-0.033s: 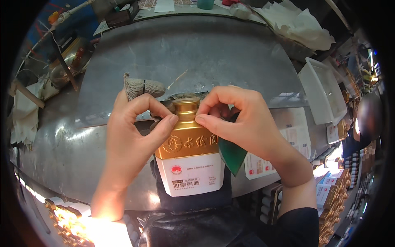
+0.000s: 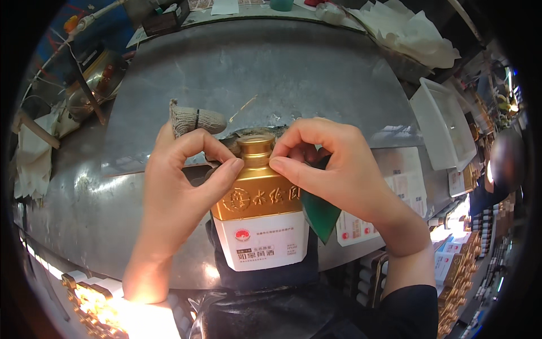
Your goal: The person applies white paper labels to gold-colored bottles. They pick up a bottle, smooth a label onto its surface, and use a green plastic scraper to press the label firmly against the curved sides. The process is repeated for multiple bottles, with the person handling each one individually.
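A flat-sided bottle, gold at the neck and shoulders and white below with a printed front, stands upright at the table's near edge. My left hand pinches thumb and forefinger together against the left side of its neck. Anything between those tips is too small to make out. A grey knitted cover with a dark band sits on another left finger. At the neck's right side, my right hand has thumb and forefinger drawn together. A flat, pointed green piece is tucked in its curled fingers, partly hidden.
Printed sheets lie right of the bottle on the grey metal table. A white plastic bin tilts at the right edge. Rows of gold-and-white bottles fill the lower right; more stand lower left. Crumpled white cloth or paper lies far right.
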Tool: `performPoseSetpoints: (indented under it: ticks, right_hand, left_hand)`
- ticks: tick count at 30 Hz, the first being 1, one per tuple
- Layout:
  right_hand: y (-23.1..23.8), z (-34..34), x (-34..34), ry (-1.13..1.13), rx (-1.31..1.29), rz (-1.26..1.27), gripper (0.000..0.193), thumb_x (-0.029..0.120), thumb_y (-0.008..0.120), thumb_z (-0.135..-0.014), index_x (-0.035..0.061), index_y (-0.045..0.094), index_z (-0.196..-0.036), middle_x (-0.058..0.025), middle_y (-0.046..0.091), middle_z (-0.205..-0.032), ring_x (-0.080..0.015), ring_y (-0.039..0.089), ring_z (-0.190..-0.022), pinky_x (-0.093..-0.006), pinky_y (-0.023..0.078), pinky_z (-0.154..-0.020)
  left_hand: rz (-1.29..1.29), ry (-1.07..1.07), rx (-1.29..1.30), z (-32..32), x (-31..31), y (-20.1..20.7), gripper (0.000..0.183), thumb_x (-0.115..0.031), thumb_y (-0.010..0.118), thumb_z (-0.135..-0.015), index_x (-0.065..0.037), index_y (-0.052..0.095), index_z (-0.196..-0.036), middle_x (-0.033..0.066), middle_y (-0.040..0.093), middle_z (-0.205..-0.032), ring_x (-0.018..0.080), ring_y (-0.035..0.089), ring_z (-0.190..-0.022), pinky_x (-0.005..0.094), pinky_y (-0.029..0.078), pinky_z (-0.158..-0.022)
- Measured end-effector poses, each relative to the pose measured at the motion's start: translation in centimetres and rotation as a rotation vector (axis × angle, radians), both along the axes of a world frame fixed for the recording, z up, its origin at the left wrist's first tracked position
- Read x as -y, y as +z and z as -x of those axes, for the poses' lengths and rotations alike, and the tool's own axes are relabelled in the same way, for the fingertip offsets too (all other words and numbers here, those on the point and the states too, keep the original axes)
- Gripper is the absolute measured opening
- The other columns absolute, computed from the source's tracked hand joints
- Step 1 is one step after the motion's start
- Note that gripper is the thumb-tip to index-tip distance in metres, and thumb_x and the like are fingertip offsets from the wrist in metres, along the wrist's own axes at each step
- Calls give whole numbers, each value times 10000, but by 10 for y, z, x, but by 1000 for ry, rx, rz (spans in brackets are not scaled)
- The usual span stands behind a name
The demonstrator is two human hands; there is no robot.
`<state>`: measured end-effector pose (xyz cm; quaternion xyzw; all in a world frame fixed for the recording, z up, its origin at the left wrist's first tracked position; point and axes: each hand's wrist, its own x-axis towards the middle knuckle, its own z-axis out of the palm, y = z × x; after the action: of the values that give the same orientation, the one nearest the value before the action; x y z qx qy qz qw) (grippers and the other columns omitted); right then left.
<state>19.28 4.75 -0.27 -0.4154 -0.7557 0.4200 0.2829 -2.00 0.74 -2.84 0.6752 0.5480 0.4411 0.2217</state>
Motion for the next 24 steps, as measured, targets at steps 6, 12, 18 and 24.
performPoseSetpoints:
  ticks: [6,12,18,24]
  right_hand:
    - [0,0,-4,9,65,-25,78,73,677,-826,1,647,-819,-2,559,-708,-58,484,-645,-224,370,-577]
    - [6,1,-8,43,142,-58,92,97,665,-803,11,636,-793,-28,556,-658,-114,509,-610,-263,389,-563]
    - [7,3,-11,50,157,8,114,123,647,-794,17,615,-770,-51,566,-614,-167,537,-571,-308,411,-539]
    - [10,4,-13,74,218,27,128,85,667,-835,1,593,-773,1,535,-644,-51,467,-596,-226,373,-532]
  left_hand:
    - [150,-53,6,4,-8,7,169,-139,750,-707,-9,644,-731,87,597,-1017,200,543,-1005,314,374,-924]
    - [73,-74,-102,5,-13,9,142,-126,752,-711,-19,663,-740,66,587,-842,213,521,-881,313,403,-791]
    - [101,-76,-147,6,-14,12,162,-118,759,-684,-9,646,-723,67,596,-893,187,534,-902,294,406,-813]
    - [123,-86,-140,6,-16,13,171,-128,765,-679,-12,648,-725,63,595,-877,188,529,-897,297,404,-808]
